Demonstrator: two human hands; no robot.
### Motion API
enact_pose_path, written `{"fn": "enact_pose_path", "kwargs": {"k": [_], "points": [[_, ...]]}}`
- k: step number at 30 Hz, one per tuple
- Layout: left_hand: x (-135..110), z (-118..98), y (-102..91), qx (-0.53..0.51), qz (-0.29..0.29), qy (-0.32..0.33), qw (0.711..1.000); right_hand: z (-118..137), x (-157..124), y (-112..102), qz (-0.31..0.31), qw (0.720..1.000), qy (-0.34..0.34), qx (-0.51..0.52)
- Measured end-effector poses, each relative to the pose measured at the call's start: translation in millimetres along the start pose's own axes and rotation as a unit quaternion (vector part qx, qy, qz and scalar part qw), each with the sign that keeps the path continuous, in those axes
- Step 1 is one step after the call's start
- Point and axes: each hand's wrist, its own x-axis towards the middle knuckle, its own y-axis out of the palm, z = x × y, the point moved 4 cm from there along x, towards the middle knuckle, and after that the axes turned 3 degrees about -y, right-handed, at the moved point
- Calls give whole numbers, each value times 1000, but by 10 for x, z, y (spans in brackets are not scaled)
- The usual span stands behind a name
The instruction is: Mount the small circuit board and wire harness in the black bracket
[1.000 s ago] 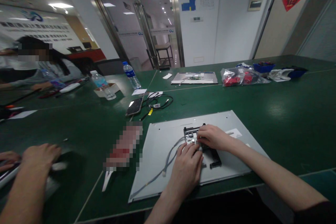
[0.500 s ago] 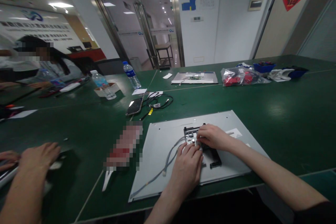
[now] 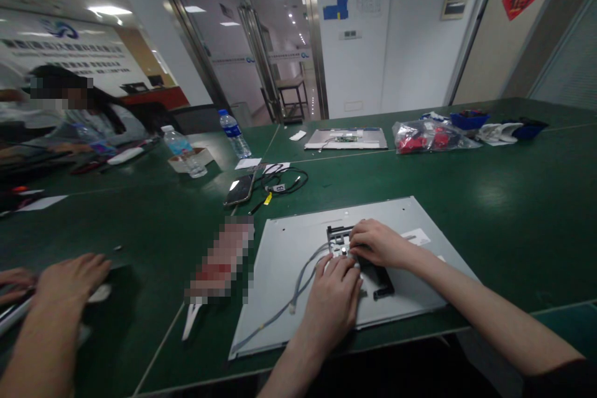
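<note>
A black bracket [image 3: 384,284] lies on the grey metal panel [image 3: 284,267], right of the panel's middle, its long axis slanting from the far side down toward the near right. A small metal fitting [image 3: 344,250] sits on the far half of the bracket, between the two hands: just beyond the left hand's fingertips and to the left of the right hand's, with neither hand clearly nearer. The left hand [image 3: 334,291] is palm down, fingers bent and close together over the bracket; whether it grips anything cannot be told. The right hand [image 3: 379,242] has its fingers drawn in at the fitting's right side, nearly closed, but a pinch there is hidden. A grey cable [image 3: 295,293] runs from near the fitting toward the panel's near left corner. Beyond the panel, a phone [image 3: 239,190] and a black cable [image 3: 303,181] lie on the green surface [image 3: 448,193].
</note>
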Motion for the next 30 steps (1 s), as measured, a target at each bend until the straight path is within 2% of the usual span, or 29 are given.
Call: {"fn": "enact_pose_path", "kwargs": {"k": [7,16,23,30], "points": [[7,2,-2,-3,6,0,1000,27,8,2,0,1000,-6,10],[0,4,11,-3,4,2,1000,-14,-5,-6,-25,999,20,-24],[-2,0,6,-2,9,2,1000,-12,-1,8,2,1000,15,-12],[7,-8,-5,-2,13,-2,1000,-9,6,23,3,1000,12,-22]]}}
